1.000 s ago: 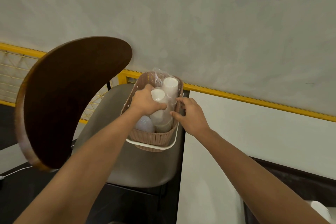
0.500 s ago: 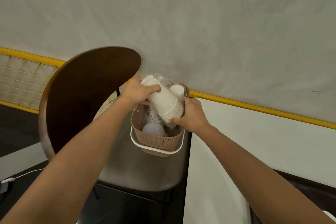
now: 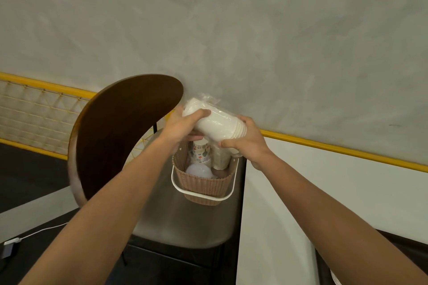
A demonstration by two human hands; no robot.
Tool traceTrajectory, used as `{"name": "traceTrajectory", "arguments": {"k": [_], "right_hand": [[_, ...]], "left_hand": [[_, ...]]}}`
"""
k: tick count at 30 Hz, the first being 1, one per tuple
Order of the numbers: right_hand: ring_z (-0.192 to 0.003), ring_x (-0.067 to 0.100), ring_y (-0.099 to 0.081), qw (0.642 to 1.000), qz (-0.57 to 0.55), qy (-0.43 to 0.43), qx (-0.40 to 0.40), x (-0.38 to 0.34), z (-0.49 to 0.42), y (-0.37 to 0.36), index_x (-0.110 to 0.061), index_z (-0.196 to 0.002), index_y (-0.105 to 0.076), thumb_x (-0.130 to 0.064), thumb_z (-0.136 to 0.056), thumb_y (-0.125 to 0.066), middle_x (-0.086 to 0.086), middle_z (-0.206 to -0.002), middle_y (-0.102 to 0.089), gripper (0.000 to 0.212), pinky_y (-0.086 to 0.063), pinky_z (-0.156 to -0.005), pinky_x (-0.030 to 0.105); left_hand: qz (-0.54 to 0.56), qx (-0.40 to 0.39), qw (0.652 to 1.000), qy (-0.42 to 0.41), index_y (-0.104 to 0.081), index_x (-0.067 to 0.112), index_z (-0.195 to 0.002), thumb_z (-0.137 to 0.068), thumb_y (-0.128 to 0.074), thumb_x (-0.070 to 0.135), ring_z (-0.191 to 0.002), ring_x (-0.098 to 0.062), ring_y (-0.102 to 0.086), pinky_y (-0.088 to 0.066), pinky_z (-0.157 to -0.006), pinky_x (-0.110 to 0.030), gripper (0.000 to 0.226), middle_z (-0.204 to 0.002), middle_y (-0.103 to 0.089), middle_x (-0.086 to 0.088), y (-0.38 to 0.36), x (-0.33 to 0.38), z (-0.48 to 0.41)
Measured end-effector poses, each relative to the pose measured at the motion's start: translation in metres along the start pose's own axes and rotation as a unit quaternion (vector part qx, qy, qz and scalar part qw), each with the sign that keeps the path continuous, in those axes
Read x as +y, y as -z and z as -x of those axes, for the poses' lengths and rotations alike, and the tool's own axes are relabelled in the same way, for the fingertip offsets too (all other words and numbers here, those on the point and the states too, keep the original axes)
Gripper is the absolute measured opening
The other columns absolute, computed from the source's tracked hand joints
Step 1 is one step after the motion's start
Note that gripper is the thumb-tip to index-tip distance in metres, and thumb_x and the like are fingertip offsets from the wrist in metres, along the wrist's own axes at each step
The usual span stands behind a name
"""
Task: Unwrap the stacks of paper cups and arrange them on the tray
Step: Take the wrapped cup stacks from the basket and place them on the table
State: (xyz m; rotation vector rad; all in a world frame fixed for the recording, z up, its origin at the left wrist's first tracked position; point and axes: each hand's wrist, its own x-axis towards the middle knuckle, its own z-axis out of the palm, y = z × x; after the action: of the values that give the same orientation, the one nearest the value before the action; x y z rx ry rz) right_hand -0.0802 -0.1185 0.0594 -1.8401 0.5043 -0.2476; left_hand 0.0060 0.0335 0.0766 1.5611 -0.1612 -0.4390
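Note:
A stack of white paper cups point(image 3: 216, 124) in clear plastic wrap lies tilted just above a brown woven basket point(image 3: 206, 186). My left hand point(image 3: 183, 126) grips the stack's upper left end. My right hand point(image 3: 245, 143) holds its lower right end, by the cup rims. Inside the basket stand a printed cup stack point(image 3: 201, 151), another plain cup stack point(image 3: 220, 159) and a white rounded object point(image 3: 199, 171). No tray is in view.
The basket sits on the grey seat point(image 3: 185, 220) of a chair with a dark wooden backrest point(image 3: 120, 134). A grey wall with a yellow rail point(image 3: 335, 147) is behind. A white cable point(image 3: 34, 233) lies on the dark floor at the left.
Both hands have lifted the wrapped white cup stack up out of the basket and tipped it sideways. My right hand moved from the basket's rim onto the stack.

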Motion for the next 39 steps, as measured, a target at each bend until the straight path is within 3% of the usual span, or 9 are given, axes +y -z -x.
{"name": "traceTrajectory", "arguments": {"k": [6,11,16,18,23,28,33,35,39], "right_hand": [[-0.109,0.023,-0.055,1.0,-0.011,-0.018,0.018,0.0,0.026,0.021,-0.018,-0.129,-0.044,0.0,-0.056,-0.084,0.001,-0.117,-0.054,0.085,-0.053,-0.087,0.039],[-0.104,0.02,-0.056,0.998,-0.032,-0.039,0.025,0.006,0.059,0.044,-0.017,-0.125,-0.046,-0.003,-0.057,-0.085,0.0,-0.115,-0.056,0.08,-0.05,-0.072,0.027],[-0.103,0.018,-0.059,0.998,-0.025,-0.056,0.033,0.016,0.097,0.076,-0.017,-0.124,-0.048,-0.011,-0.058,-0.088,0.001,-0.117,-0.059,0.077,-0.053,-0.078,0.031],[-0.104,0.018,-0.058,0.997,-0.012,-0.07,0.042,0.022,0.114,0.086,-0.019,-0.124,-0.046,-0.016,-0.059,-0.088,-0.001,-0.117,-0.057,0.077,-0.053,-0.081,0.033],[-0.107,0.02,-0.057,0.994,0.012,-0.091,0.06,0.038,0.157,0.108,-0.018,-0.127,-0.042,-0.025,-0.062,-0.087,0.001,-0.12,-0.055,0.079,-0.053,-0.088,0.036],[-0.108,0.02,-0.058,0.99,0.016,-0.13,0.043,0.057,0.194,0.126,-0.017,-0.129,-0.042,-0.03,-0.061,-0.087,0.002,-0.122,-0.056,0.083,-0.053,-0.091,0.039],[-0.09,0.016,-0.062,0.991,0.004,-0.135,0.017,0.07,0.231,0.148,-0.024,-0.091,-0.05,-0.017,-0.072,-0.081,-0.002,-0.098,-0.061,0.037,-0.054,-0.079,0.033],[-0.094,0.019,-0.062,0.991,0.022,-0.135,0.01,0.075,0.246,0.156,-0.02,-0.101,-0.05,-0.023,-0.071,-0.082,-0.001,-0.103,-0.06,0.044,-0.055,-0.079,0.035],[-0.101,0.019,-0.058,0.986,0.099,-0.132,0.004,0.096,0.278,0.176,-0.016,-0.126,-0.044,-0.039,-0.066,-0.083,-0.001,-0.115,-0.056,0.076,-0.051,-0.074,0.028]], "left_hand": [[0.078,-0.034,0.996,0.005,-0.055,0.03,-0.109,-0.078,-0.075,0.034,-0.096,-0.021,-0.067,-0.059,-0.072,-0.034,0.037,-0.114,-0.064,-0.004,-0.02,-0.011,0.027],[0.142,-0.064,0.987,0.022,-0.053,0.024,-0.126,-0.081,-0.073,0.033,-0.099,-0.017,-0.065,-0.055,-0.061,-0.026,0.049,-0.115,-0.066,-0.002,-0.047,-0.015,0.057],[0.112,-0.138,0.984,0.029,-0.054,0.031,-0.1,-0.088,-0.066,0.028,-0.101,-0.015,-0.061,-0.049,-0.095,-0.042,0.018,-0.102,-0.064,0.007,-0.081,-0.021,0.087],[0.095,-0.168,0.98,0.039,-0.05,0.036,-0.104,-0.087,-0.067,0.031,-0.112,-0.016,-0.056,-0.044,-0.101,-0.048,0.025,-0.11,-0.062,0.01,-0.094,-0.025,0.098],[0.053,-0.235,0.967,0.084,-0.025,0.039,-0.142,-0.08,-0.072,0.038,-0.126,-0.028,-0.045,-0.046,-0.096,-0.057,0.078,-0.139,-0.045,0.002,-0.118,-0.044,0.131],[0.068,-0.273,0.953,0.108,-0.019,0.039,-0.144,-0.085,-0.068,0.03,-0.114,-0.03,-0.056,-0.052,-0.089,-0.056,0.078,-0.131,-0.049,-0.001,-0.138,-0.061,0.171],[0.064,-0.276,0.955,0.093,-0.019,0.039,-0.144,-0.086,-0.068,0.028,-0.108,-0.025,-0.06,-0.056,-0.084,-0.05,0.076,-0.12,-0.054,0.005,-0.159,-0.07,0.207],[0.051,-0.272,0.958,0.08,-0.019,0.038,-0.142,-0.088,-0.066,0.027,-0.102,-0.02,-0.061,-0.056,-0.084,-0.047,0.073,-0.115,-0.055,0.008,-0.167,-0.075,0.222],[-0.01,-0.271,0.961,0.054,-0.016,0.037,-0.144,-0.084,-0.07,0.029,-0.114,-0.02,-0.058,-0.058,-0.082,-0.039,0.082,-0.132,-0.052,0.002,-0.184,-0.09,0.258]]}}
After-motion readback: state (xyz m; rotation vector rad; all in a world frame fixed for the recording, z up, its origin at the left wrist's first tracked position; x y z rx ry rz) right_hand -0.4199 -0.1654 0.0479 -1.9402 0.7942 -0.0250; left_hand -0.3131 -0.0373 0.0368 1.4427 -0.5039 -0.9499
